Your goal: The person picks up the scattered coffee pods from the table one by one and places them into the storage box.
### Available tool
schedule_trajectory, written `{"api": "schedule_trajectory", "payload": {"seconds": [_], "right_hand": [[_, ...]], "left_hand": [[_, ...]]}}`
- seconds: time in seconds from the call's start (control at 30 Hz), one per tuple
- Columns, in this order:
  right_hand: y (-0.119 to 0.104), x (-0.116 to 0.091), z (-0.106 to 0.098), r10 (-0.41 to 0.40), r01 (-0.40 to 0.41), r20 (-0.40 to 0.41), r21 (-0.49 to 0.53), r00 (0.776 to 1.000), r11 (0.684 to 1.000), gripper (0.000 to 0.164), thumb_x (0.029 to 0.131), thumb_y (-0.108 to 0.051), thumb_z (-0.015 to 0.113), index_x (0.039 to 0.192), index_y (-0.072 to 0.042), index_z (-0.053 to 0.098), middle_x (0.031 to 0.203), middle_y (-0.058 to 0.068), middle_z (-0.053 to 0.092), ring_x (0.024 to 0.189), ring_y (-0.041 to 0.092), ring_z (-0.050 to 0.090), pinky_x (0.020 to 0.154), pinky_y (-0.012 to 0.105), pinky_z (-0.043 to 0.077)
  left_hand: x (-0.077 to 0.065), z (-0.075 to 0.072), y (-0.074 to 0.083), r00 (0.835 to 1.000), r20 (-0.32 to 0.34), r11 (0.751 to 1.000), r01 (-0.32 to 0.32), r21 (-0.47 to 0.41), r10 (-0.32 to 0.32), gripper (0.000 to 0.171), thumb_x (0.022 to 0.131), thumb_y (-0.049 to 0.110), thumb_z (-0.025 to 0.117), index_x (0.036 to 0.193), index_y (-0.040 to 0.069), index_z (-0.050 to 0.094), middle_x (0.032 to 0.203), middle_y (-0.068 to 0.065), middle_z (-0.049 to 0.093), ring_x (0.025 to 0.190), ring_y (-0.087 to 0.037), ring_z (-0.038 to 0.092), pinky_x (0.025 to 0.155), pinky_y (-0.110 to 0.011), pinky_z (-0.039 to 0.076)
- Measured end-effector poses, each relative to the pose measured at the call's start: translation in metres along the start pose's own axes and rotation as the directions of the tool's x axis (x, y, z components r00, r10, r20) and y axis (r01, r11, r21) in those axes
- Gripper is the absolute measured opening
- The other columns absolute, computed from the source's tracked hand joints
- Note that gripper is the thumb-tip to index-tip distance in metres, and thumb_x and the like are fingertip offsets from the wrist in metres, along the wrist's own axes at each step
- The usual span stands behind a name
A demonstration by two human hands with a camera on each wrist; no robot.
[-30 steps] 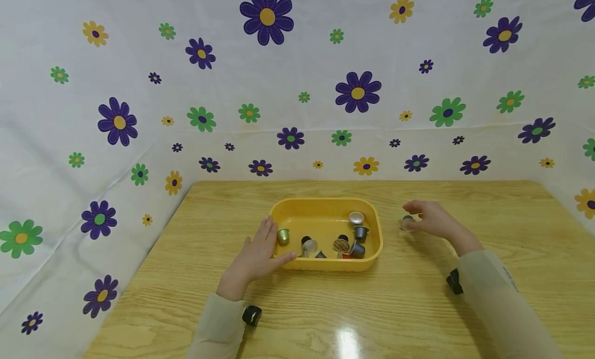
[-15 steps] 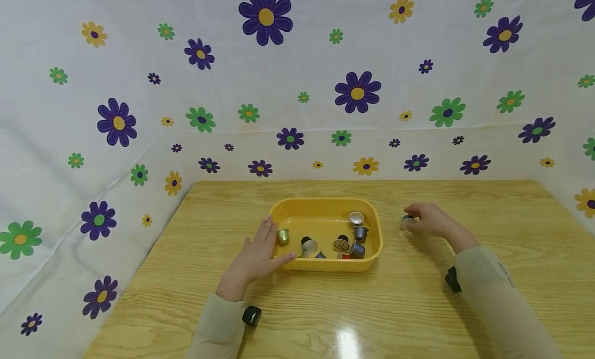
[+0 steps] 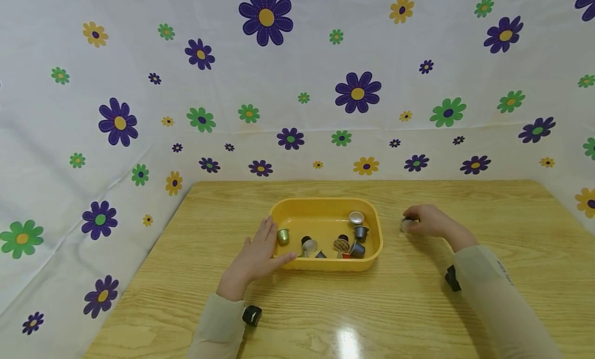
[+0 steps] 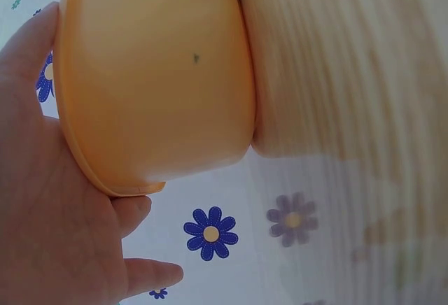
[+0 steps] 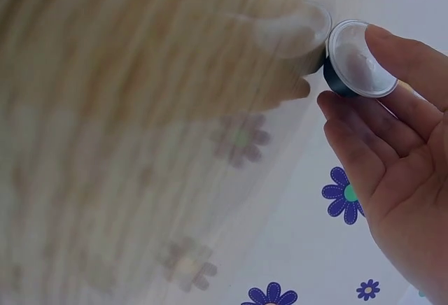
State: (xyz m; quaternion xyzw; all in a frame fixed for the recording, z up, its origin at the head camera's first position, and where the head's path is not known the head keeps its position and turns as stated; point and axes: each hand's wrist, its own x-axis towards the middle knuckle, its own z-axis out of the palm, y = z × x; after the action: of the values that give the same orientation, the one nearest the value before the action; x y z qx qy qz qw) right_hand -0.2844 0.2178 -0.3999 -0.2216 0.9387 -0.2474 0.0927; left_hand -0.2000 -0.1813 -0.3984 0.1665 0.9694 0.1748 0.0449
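My right hand (image 3: 433, 220) pinches a coffee capsule (image 3: 407, 224) at the tabletop, right of the yellow tub. In the right wrist view the capsule (image 5: 360, 60) shows a silver foil lid and a dark green body; the thumb lies on the lid's edge, with the fingers behind. My left hand (image 3: 254, 256) rests with straight fingers along the left end of the yellow tub (image 3: 321, 265), thumb over its front rim. In the left wrist view the palm lies against the rim of the tub (image 4: 161, 74).
Several coffee capsules lie in the tub, among them a green one (image 3: 283, 237) at the left and a dark one (image 3: 360, 233) at the right. The wooden table (image 3: 297, 312) ends at a white flowered cloth (image 3: 297, 49) behind it and on the left.
My right fingers have closed round the capsule, and the right hand and forearm have shifted slightly left. The left hand and the tub have stayed put.
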Motion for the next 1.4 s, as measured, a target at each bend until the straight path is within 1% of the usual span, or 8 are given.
{"api": "schedule_trajectory", "payload": {"seconds": [0.23, 0.5, 0.6, 0.77, 0.93, 1.13, 1.27, 1.4], "right_hand": [[0.000, 0.002, 0.000, -0.019, 0.019, 0.034, -0.002, 0.999, 1.000, 0.031, 0.076, -0.001, 0.062, 0.103, 0.012, 0.057, 0.096, 0.021, 0.060, 0.089, 0.033, 0.055, 0.080, 0.046, 0.043], [0.000, 0.003, 0.001, 0.021, -0.025, 0.076, 0.058, 0.997, 0.998, 0.029, 0.075, -0.001, 0.064, 0.102, 0.008, 0.059, 0.094, 0.014, 0.061, 0.084, 0.025, 0.053, 0.080, 0.044, 0.043], [0.000, 0.002, 0.002, 0.026, -0.031, 0.079, 0.060, 0.997, 0.998, 0.028, 0.075, -0.002, 0.065, 0.101, 0.008, 0.059, 0.093, 0.013, 0.061, 0.083, 0.024, 0.053, 0.079, 0.044, 0.043], [0.000, 0.001, 0.002, 0.031, -0.033, 0.065, 0.032, 0.997, 0.999, 0.028, 0.076, -0.002, 0.064, 0.100, 0.008, 0.058, 0.092, 0.013, 0.061, 0.083, 0.025, 0.054, 0.079, 0.044, 0.044], [-0.002, -0.003, 0.000, 0.023, -0.024, 0.023, 0.016, 0.999, 1.000, 0.028, 0.077, -0.004, 0.063, 0.102, 0.009, 0.058, 0.093, 0.015, 0.061, 0.083, 0.026, 0.054, 0.078, 0.044, 0.044], [-0.005, -0.010, -0.004, -0.019, 0.019, -0.075, 0.002, 0.997, 1.000, 0.030, 0.080, -0.009, 0.063, 0.103, 0.010, 0.058, 0.093, 0.016, 0.061, 0.083, 0.027, 0.055, 0.076, 0.044, 0.045], [-0.009, -0.014, -0.005, -0.043, 0.048, -0.138, 0.034, 0.990, 0.998, 0.032, 0.081, -0.008, 0.063, 0.106, 0.010, 0.057, 0.097, 0.019, 0.060, 0.090, 0.032, 0.055, 0.079, 0.047, 0.044], [-0.016, -0.018, -0.007, -0.046, 0.057, -0.175, 0.060, 0.983, 0.997, 0.033, 0.082, -0.009, 0.063, 0.108, 0.010, 0.056, 0.102, 0.021, 0.059, 0.096, 0.036, 0.054, 0.083, 0.048, 0.041]], "left_hand": [[0.000, -0.001, 0.001, 1.000, 0.003, 1.000, 0.003, -0.004, -0.003, 0.094, 0.082, 0.064, 0.040, 0.139, -0.005, 0.010, 0.146, -0.015, -0.003, 0.133, -0.025, -0.003, 0.096, -0.060, 0.012], [0.000, -0.001, 0.001, 1.000, 0.000, 1.000, 0.005, -0.003, -0.005, 0.094, 0.082, 0.063, 0.041, 0.139, -0.005, 0.011, 0.146, -0.015, -0.002, 0.133, -0.025, -0.002, 0.096, -0.060, 0.012], [-0.001, -0.001, 0.002, 1.000, 0.002, 1.000, 0.006, 0.002, -0.006, 0.093, 0.082, 0.063, 0.041, 0.139, -0.005, 0.011, 0.146, -0.015, -0.002, 0.133, -0.026, -0.002, 0.096, -0.060, 0.012], [-0.001, -0.002, 0.003, 1.000, 0.005, 1.000, 0.003, 0.004, -0.003, 0.093, 0.082, 0.061, 0.042, 0.139, -0.005, 0.011, 0.146, -0.016, -0.002, 0.133, -0.026, -0.002, 0.095, -0.061, 0.013], [-0.001, -0.003, 0.003, 1.000, 0.000, 1.000, 0.001, 0.011, -0.001, 0.092, 0.083, 0.060, 0.042, 0.139, -0.005, 0.010, 0.146, -0.016, -0.002, 0.133, -0.026, -0.001, 0.095, -0.061, 0.014], [-0.001, -0.003, 0.002, 1.000, 0.004, 1.000, 0.003, 0.009, -0.003, 0.092, 0.083, 0.060, 0.042, 0.139, -0.005, 0.010, 0.146, -0.016, -0.002, 0.133, -0.026, -0.002, 0.095, -0.061, 0.014], [-0.001, -0.003, 0.003, 1.000, 0.002, 1.000, 0.001, 0.009, -0.001, 0.093, 0.083, 0.060, 0.043, 0.139, -0.006, 0.010, 0.146, -0.017, -0.001, 0.133, -0.026, -0.001, 0.095, -0.062, 0.014], [0.000, -0.002, 0.002, 1.000, -0.001, 1.000, -0.002, 0.014, 0.002, 0.093, 0.083, 0.061, 0.042, 0.139, -0.006, 0.010, 0.146, -0.017, -0.001, 0.133, -0.027, -0.001, 0.095, -0.062, 0.015]]}}
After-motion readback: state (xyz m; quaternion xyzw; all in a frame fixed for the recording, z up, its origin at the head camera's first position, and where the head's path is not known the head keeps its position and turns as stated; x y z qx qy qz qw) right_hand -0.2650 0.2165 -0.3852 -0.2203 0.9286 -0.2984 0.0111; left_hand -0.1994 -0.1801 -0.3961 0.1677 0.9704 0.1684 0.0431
